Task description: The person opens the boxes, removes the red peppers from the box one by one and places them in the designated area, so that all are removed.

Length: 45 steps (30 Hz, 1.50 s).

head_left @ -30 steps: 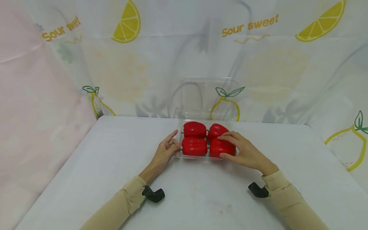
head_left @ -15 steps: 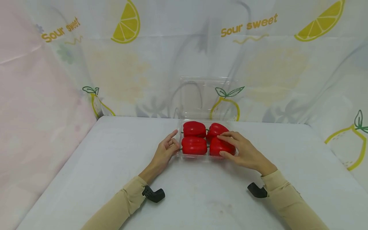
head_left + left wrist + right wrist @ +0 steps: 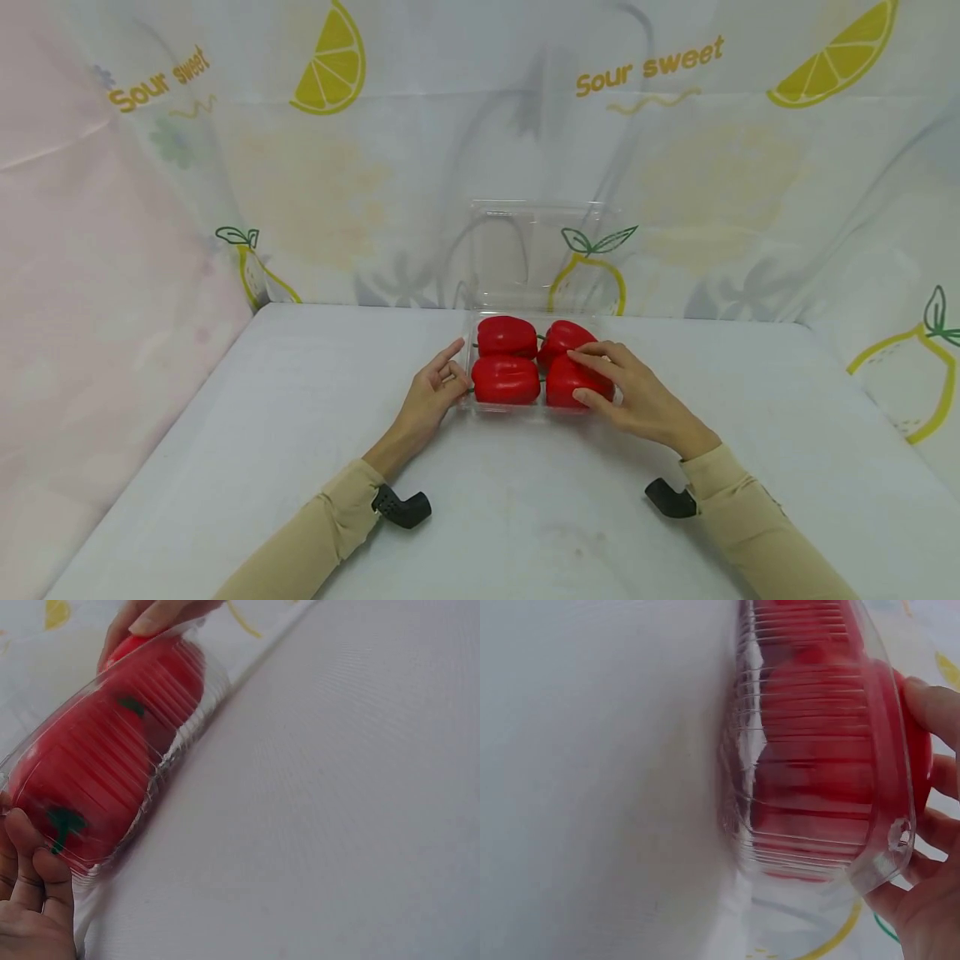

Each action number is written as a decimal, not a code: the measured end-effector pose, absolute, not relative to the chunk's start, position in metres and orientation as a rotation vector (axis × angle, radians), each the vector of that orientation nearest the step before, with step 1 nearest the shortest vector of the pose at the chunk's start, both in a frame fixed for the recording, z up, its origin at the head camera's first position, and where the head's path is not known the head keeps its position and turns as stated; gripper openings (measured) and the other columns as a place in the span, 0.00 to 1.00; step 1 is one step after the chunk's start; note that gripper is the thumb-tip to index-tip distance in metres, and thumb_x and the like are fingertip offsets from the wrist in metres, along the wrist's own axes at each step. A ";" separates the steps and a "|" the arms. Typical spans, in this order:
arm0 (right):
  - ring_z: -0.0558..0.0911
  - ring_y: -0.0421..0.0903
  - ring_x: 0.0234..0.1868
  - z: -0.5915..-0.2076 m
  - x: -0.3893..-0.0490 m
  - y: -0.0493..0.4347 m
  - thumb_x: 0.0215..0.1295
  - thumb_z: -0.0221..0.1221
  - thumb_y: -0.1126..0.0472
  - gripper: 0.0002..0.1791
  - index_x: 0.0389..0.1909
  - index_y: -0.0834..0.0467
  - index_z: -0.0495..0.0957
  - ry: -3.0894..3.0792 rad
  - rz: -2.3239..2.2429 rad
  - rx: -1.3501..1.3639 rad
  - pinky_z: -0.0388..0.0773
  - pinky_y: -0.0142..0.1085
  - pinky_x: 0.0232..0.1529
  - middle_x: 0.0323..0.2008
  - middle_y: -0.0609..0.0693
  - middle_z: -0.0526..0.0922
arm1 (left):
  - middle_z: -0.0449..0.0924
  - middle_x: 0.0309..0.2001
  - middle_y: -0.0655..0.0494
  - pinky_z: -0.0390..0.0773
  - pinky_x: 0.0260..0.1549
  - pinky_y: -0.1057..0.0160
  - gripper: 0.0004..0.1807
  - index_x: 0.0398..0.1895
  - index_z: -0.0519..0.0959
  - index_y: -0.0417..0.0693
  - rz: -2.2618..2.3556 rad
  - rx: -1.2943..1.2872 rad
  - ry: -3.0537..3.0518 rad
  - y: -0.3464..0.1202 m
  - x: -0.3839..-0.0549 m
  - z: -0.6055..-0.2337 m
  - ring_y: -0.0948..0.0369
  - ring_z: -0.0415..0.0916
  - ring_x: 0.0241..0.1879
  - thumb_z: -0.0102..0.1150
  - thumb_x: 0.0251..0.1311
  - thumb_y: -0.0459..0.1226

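Observation:
A clear plastic clamshell container (image 3: 504,408) holds several red bell peppers in two rows, its clear lid (image 3: 501,250) raised at the back. My right hand (image 3: 645,398) grips the front right pepper (image 3: 564,385), thumb in front and fingers over its top and far side. Behind it lies another pepper (image 3: 562,337), partly covered by those fingers. With thumb and fingertips my left hand (image 3: 426,407) pinches the container's left edge, its index finger pointing away. Beside that hand lies the front left pepper (image 3: 506,381); its green stem (image 3: 66,822) shows through the ribbed wall in the left wrist view.
The container sits near the back edge of a white-covered table (image 3: 495,517). A printed curtain (image 3: 420,167) with lemon drawings hangs directly behind it. Black curved devices are strapped at the left wrist (image 3: 402,507) and the right wrist (image 3: 671,498).

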State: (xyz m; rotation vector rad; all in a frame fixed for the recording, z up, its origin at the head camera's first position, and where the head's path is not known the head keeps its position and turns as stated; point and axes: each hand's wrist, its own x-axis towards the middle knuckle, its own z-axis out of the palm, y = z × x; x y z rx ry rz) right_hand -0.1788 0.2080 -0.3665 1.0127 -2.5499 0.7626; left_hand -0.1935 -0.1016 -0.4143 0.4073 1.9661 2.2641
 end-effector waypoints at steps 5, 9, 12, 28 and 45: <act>0.72 0.48 0.57 -0.365 -0.180 0.209 0.58 0.64 0.57 0.27 0.59 0.54 0.72 -2.568 0.862 0.969 0.80 0.46 0.48 0.54 0.50 0.72 | 0.71 0.29 0.62 0.73 0.31 0.76 0.35 0.72 0.54 0.44 2.269 0.404 1.952 -0.102 -0.193 -0.414 0.70 0.70 0.29 0.48 0.60 0.26; 0.71 0.48 0.57 -0.362 -0.180 0.210 0.60 0.63 0.54 0.27 0.60 0.52 0.71 -2.623 0.889 0.952 0.80 0.46 0.49 0.55 0.49 0.71 | 0.72 0.30 0.62 0.74 0.32 0.75 0.34 0.72 0.54 0.44 2.262 0.397 1.955 -0.102 -0.192 -0.414 0.69 0.70 0.31 0.48 0.62 0.27; 0.70 0.47 0.59 -0.359 -0.179 0.212 0.59 0.63 0.52 0.28 0.61 0.50 0.70 -2.664 0.916 0.945 0.79 0.45 0.50 0.57 0.48 0.70 | 0.72 0.30 0.61 0.74 0.33 0.75 0.33 0.72 0.54 0.44 2.255 0.391 1.966 -0.102 -0.191 -0.414 0.69 0.70 0.31 0.47 0.63 0.27; 0.71 0.43 0.56 -0.357 -0.179 0.214 0.59 0.63 0.55 0.27 0.60 0.46 0.69 -2.640 0.973 0.893 0.79 0.45 0.48 0.56 0.45 0.71 | 0.73 0.31 0.61 0.74 0.32 0.75 0.34 0.72 0.54 0.45 2.236 0.406 2.001 -0.100 -0.191 -0.410 0.68 0.70 0.30 0.48 0.62 0.28; 0.73 0.40 0.54 -0.356 -0.179 0.216 0.62 0.60 0.54 0.26 0.62 0.44 0.67 -2.674 1.008 0.905 0.78 0.41 0.49 0.57 0.42 0.72 | 0.73 0.30 0.62 0.73 0.31 0.75 0.33 0.72 0.54 0.45 2.238 0.418 2.009 -0.101 -0.192 -0.413 0.69 0.70 0.30 0.47 0.62 0.27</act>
